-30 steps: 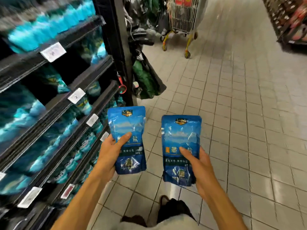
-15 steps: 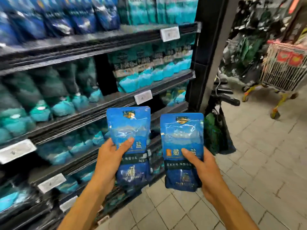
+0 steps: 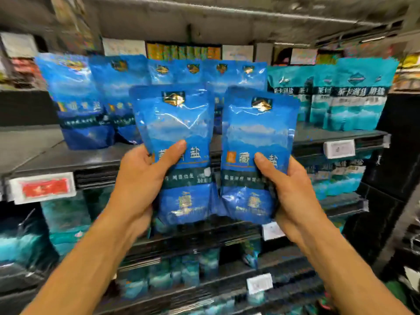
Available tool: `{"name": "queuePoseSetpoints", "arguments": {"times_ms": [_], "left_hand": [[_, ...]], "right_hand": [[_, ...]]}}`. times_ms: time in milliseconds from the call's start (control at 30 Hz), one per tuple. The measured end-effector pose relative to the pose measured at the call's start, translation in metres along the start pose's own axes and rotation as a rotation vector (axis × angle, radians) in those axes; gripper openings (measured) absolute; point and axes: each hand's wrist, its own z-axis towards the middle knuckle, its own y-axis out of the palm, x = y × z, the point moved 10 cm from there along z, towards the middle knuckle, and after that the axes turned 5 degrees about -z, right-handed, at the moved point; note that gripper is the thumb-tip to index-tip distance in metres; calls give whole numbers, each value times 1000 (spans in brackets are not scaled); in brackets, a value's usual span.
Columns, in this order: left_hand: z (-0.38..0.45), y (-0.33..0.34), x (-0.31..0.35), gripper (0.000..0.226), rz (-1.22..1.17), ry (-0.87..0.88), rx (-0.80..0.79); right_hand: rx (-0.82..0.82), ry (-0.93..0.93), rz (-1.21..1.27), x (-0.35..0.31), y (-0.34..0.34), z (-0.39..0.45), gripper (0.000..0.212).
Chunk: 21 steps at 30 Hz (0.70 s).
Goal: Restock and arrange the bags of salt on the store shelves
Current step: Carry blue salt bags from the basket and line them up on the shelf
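Observation:
Two upright blue salt bags are held up in front of the shelving. My left hand (image 3: 138, 178) grips the left blue bag (image 3: 177, 126) by its lower left side, thumb across the front. My right hand (image 3: 288, 189) grips the right blue bag (image 3: 259, 133) by its lower right side, thumb on the label. The two bags sit side by side, nearly touching. Behind them, on the dark upper shelf (image 3: 68, 160), stands a row of matching blue bags (image 3: 81, 103), partly hidden by the held ones.
Teal salt bags (image 3: 354, 96) fill the right part of the upper shelf. More teal bags (image 3: 63, 223) sit on the lower shelves. A red price tag (image 3: 43, 189) and a white price tag (image 3: 338, 148) hang on the shelf edge. The shelf's left part is bare.
The view has swung from the aisle floor to face the shelves head-on. Both hands have lifted their bags up to the level of the upper shelf, grips unchanged.

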Motion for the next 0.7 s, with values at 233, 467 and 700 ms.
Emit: {"name": "queuePoseSetpoints", "arguments": {"times_ms": [233, 467, 700], "left_hand": [[119, -22, 46, 27, 176, 102, 150], [173, -31, 14, 29, 364, 98, 186], [164, -58, 0, 49, 1142, 5, 63]], "right_hand": [[-154, -63, -13, -21, 61, 145, 23], [-315, 77, -212, 35, 69, 213, 28], [-506, -80, -763, 50, 53, 219, 43]]}}
